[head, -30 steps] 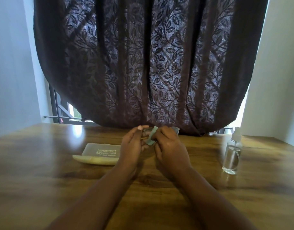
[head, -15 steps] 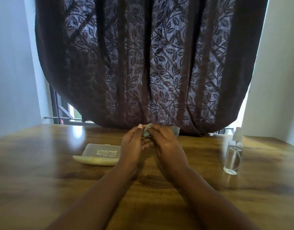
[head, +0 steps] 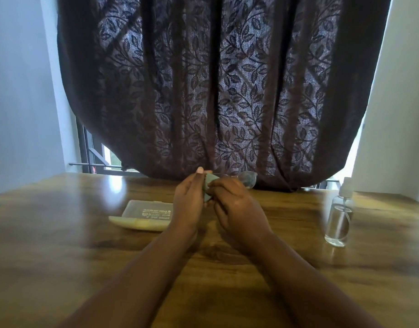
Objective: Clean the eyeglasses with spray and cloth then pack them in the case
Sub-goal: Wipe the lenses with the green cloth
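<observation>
Single head view, looking forward-down across table [head: 61, 256], close, toward curtain [head: 215, 86].

Two hands meet over the bench [head: 61, 256]: the left hand [head: 188, 204] and the right hand [head: 237, 207]. Between them are one pair of eyeglasses [head: 247, 179] and one cloth [head: 209, 185]. Left of the left hand lies one case [head: 144, 214]; right of the right hand stands one spray bottle [head: 340, 221]. Beyond the hands hangs one curtain [head: 215, 86].

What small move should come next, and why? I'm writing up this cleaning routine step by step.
Probably shift the cloth onto the other lens. The right hand pinches the cloth at the glasses' left part, the left hand steadies them, and that lens sticks out bare. The case lies open for afterwards.
</observation>
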